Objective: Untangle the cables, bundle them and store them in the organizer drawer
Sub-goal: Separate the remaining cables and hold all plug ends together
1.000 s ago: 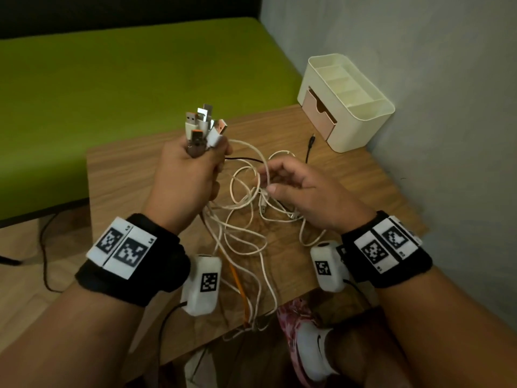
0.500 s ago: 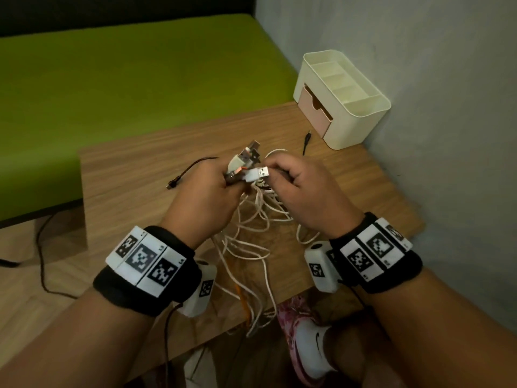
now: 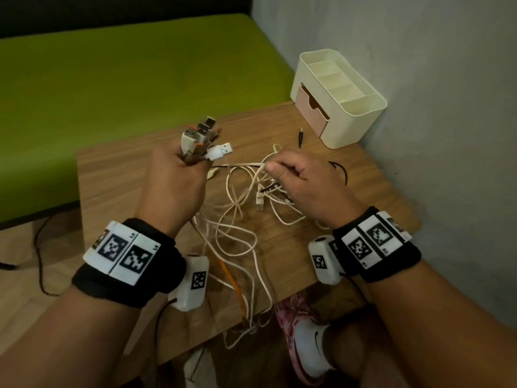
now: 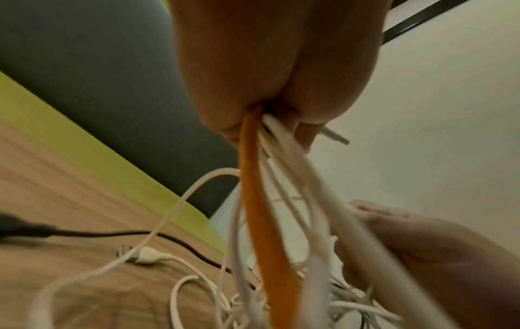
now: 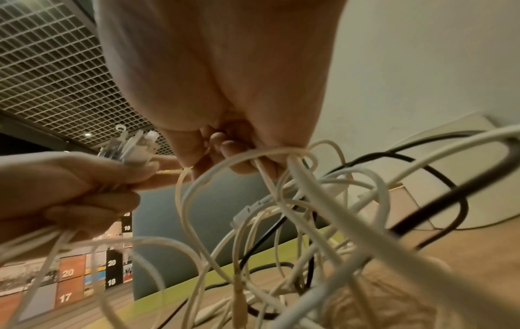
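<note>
Head view: your left hand (image 3: 170,186) grips a bunch of USB plugs (image 3: 200,135) above the counter (image 3: 117,175). Your right hand (image 3: 302,183) pinches a white cable (image 3: 240,164) from the tangle.

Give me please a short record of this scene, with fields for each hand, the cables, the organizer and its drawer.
left hand: grips a bunch of USB plugs, plug ends up
right hand: pinches a white cable stretched toward the left hand
cables: tangled on the wooden table, one orange cable among white ones, some hanging over the near edge
organizer: at the table's far right corner, by the wall
drawer: pink, looks closed
</note>
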